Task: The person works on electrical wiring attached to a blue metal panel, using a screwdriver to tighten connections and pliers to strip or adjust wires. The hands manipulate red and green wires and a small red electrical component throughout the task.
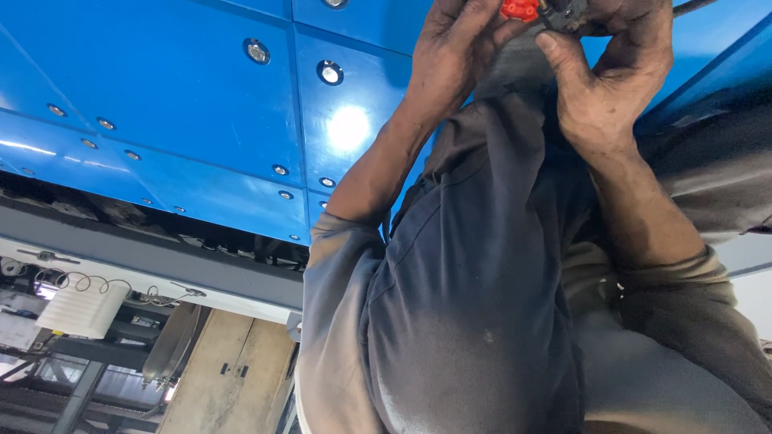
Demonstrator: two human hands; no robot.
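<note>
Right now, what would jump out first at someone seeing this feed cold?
First, the glossy blue panel overhead, studded with bolts and filling the upper left. Next, two raised hands at the top edge: the left hand and right hand close around a small red part beside a dark fitting. Below them hangs a grey sleeve.

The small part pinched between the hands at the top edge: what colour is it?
Bright red, seen in the head view, the only one.

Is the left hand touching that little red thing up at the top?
Touching. In the head view, the left hand has its fingertips pressed right against the red part, with no gap showing. The right hand grips the dark fitting beside it.
</note>
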